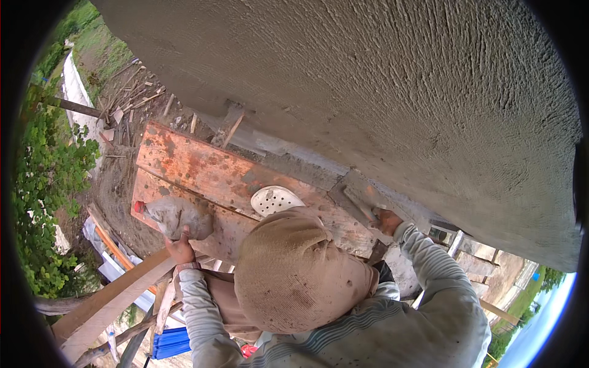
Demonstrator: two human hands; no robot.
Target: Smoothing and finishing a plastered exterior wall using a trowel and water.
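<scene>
My right hand is closed round the handle of a plastering trowel. Its flat blade lies at the foot of the grey plastered wall, by the far edge of the planks. On the left, my left hand grips a cloudy, dirt-smeared plastic bottle with a red cap, above the plank end. The thumb shows on the bottle's near side; the other fingers are hidden. Between my hands are my bent knee in brown trousers and a white perforated clog on the planks.
Reddish, mortar-spattered planks make a raised platform along the wall. A timber beam slants up at the lower left. Leafy branches stand at far left, and scrap wood litters the ground below. Blue ribbed material lies underneath.
</scene>
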